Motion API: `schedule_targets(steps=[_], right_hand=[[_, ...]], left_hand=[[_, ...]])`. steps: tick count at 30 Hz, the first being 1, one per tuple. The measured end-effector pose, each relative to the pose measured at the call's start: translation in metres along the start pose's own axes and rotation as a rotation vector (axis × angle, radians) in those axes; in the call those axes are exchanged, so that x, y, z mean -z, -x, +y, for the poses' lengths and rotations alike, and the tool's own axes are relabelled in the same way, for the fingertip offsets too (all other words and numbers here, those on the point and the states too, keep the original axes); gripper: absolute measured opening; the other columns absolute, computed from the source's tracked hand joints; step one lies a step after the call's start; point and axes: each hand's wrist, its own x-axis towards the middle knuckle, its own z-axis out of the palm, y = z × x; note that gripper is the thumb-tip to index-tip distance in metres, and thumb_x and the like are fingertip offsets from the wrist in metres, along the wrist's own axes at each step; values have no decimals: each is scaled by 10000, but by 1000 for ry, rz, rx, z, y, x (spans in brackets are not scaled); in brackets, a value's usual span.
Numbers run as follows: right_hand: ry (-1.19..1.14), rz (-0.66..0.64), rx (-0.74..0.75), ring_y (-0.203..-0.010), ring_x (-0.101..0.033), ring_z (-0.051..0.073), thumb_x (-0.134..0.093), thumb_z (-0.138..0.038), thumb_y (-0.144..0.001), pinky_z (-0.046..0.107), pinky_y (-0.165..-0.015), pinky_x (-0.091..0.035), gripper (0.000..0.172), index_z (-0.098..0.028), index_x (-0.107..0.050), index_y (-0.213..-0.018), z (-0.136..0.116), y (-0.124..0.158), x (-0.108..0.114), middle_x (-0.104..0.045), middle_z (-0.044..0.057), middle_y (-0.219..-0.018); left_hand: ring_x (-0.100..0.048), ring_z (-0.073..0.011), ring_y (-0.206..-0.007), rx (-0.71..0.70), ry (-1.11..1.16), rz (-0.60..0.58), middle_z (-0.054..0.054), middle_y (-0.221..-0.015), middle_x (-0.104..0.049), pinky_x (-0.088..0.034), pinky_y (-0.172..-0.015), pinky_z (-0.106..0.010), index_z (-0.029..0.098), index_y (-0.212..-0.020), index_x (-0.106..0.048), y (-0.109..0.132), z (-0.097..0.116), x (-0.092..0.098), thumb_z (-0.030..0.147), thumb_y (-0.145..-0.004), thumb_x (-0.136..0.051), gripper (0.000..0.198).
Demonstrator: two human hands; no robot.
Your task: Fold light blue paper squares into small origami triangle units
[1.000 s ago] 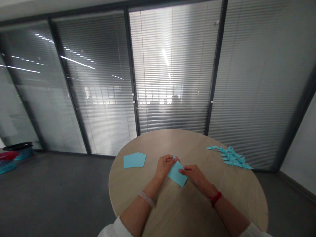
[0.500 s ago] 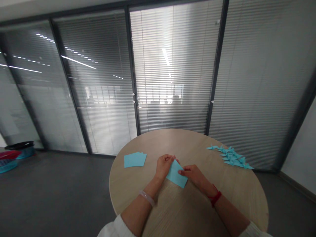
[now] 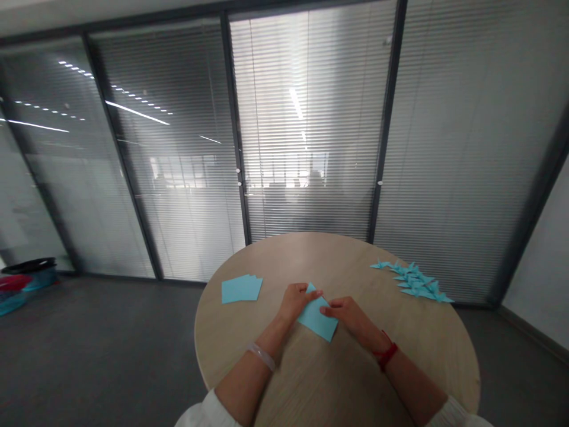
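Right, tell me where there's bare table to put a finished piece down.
Bare wood runs along the far side of the table, between the paper stack and the cranes. Another patch lies on the near side of the sheet. It's crowded at the cranes and around the left hand and right hand.

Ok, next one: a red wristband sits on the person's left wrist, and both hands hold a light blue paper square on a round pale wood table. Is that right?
No: the red wristband is on the right wrist, not the left, as the head view shows. The rest stands: the left hand and right hand hold the light blue paper square on the round pale wood table.
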Motion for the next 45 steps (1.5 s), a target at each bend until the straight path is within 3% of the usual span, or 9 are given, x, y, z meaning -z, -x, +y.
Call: schedule_targets(steps=[7,17,27,36,45], right_hand=[[-25,-43,-9,-511,-414,109,-665,-574,-615,214,-477,-303,470,-108,-602,-608,-2,3,-1,-482,-16,-519],[-9,-20,5,-521,-436,121,-662,-599,-612,224,-497,-327,483,-118,-613,-613,0,2,1,-498,-10,-529],[12,-61,30,-529,-374,108,-577,-630,-679,220,-499,-296,513,-124,-571,-592,0,3,3,-436,-18,-525],[155,-53,157,-533,-343,107,-522,-645,-713,226,-504,-269,528,-135,-564,-582,4,-2,7,-401,-25,-528],[166,-15,147,-524,-326,94,-548,-616,-707,219,-496,-245,495,-138,-523,-582,10,-4,5,-369,-40,-535]], left_hand=[[-262,-55,-445,-94,-82,73,77,-458,-298,-176,-436,-218,162,-472,-442,5,5,0,557,-549,-670,463],[-311,-68,-468,-83,-130,-34,61,-489,-373,-212,-441,-215,156,-505,-467,1,-1,1,577,-522,-682,473],[-289,-64,-463,-117,-165,-45,63,-488,-344,-201,-433,-209,159,-505,-449,2,3,3,533,-556,-674,439],[-324,-75,-471,-97,-180,-53,56,-477,-364,-204,-445,-215,155,-503,-484,1,2,4,548,-545,-678,441],[-277,-61,-470,-136,-207,25,67,-481,-331,-190,-444,-215,156,-471,-442,4,7,4,514,-546,-684,438]])
